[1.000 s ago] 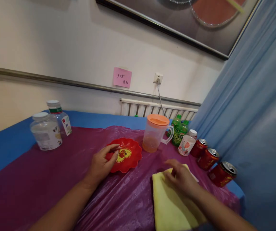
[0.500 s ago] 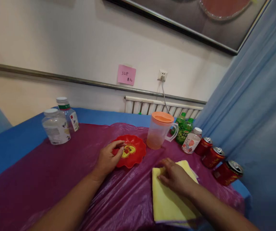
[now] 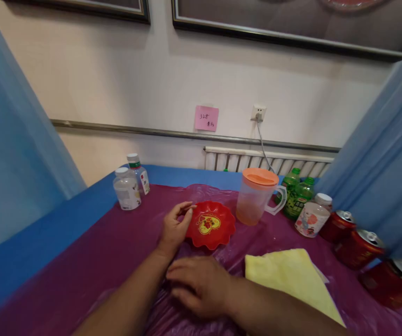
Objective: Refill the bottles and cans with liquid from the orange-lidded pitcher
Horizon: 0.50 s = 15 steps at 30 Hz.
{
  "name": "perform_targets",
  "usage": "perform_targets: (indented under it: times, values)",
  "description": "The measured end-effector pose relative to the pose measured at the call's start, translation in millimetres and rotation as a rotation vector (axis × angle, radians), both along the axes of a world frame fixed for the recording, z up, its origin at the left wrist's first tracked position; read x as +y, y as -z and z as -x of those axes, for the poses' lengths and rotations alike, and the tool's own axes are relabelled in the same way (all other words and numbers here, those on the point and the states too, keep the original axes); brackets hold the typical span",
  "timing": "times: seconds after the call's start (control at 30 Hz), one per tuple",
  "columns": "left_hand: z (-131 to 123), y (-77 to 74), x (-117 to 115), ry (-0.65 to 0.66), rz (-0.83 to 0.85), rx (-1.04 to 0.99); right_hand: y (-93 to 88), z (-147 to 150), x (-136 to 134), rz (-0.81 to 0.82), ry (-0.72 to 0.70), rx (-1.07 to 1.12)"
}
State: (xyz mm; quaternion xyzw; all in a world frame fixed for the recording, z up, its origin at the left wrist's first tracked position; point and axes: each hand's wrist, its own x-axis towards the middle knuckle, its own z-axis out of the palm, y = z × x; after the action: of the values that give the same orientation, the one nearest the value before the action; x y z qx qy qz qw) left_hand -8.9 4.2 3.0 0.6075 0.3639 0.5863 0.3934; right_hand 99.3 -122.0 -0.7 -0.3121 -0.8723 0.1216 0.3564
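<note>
A red scalloped plate (image 3: 222,233) with a yellow heart-shaped print lies on the purple plastic sheet (image 3: 109,247). My left hand (image 3: 175,226) is at the plate's left rim, fingers and thumb apart; whether it touches the rim I cannot tell. In front of the plate, my right hand (image 3: 204,284) is over the sheet, fingers loosely apart and pointing left, with nothing visible in it. Its fingertips are close to my left wrist. A folded yellow cloth (image 3: 288,270) lies to the right, partly covered by my right forearm.
Behind the cloth stands a clear pitcher (image 3: 250,203) with an orange lid. Two green bottles (image 3: 293,198), a white-capped bottle (image 3: 313,217) and red cans (image 3: 358,249) line the right side. Two clear bottles (image 3: 127,191) stand at the left. A wall rises behind the table.
My right hand has left the yellow cloth and moved left, close to my left wrist. My left hand stays beside the plate. The camera view has turned left.
</note>
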Motion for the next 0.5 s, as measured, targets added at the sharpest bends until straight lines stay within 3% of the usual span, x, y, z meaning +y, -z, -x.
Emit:
perform_targets:
  times: [0.1, 0.17, 0.37, 0.5]
  values:
    - [2, -11.0, 3, -0.035, 0.207, -0.283, 17.3, 3, -8, 0.003, -0.060, -0.330]
    - [8, -20.2, 8, -0.075, 0.293, -0.410, 21.0, 2, -11, -0.001, -0.056, -0.424]
    - [45, -53.7, 35, -0.199, 0.466, -0.575, 20.5, 3, -12, 0.001, -0.030, -0.428]
    - [73, -72.8, 54, -0.270, 0.541, -0.579, 22.9, 4, -14, 0.016, -0.046, -0.423]
